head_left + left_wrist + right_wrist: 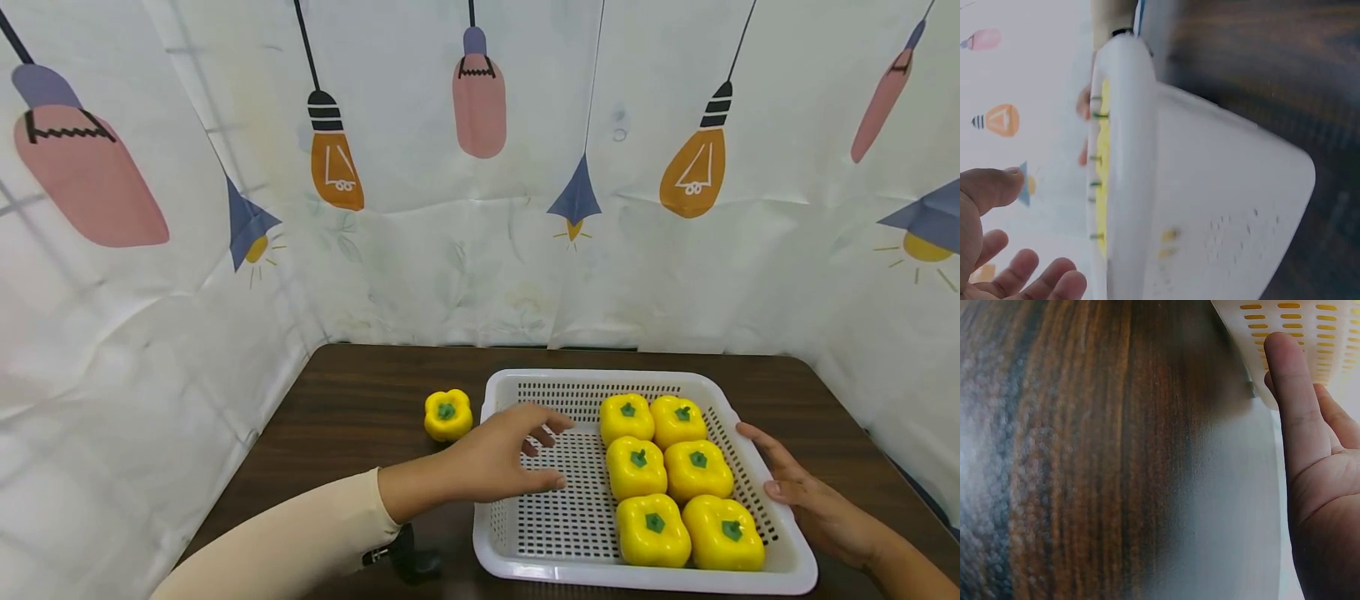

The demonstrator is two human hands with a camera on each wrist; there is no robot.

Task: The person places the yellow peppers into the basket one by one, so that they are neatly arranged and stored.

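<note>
A white perforated plastic basket (600, 579) sits on the table. Several yellow bell peppers (654, 530) with green stems stand in rows in its right half. Above the bare left part of the basket, my left hand (506, 454) holds nothing, its fingers loosely bent and its thumb apart from them. That left hand (1010, 250) also shows beside the basket rim in the left wrist view. My right hand (817, 504) touches the basket's right side, with extended fingers along the outer wall (1329, 344). One more yellow bell pepper (447, 416) lies outside, left of the basket.
The dark wood-grain table (360, 408) meets a white curtain (450, 283) printed with hanging lamps at its back and sides. A black strap-like device (412, 560) is below my left wrist.
</note>
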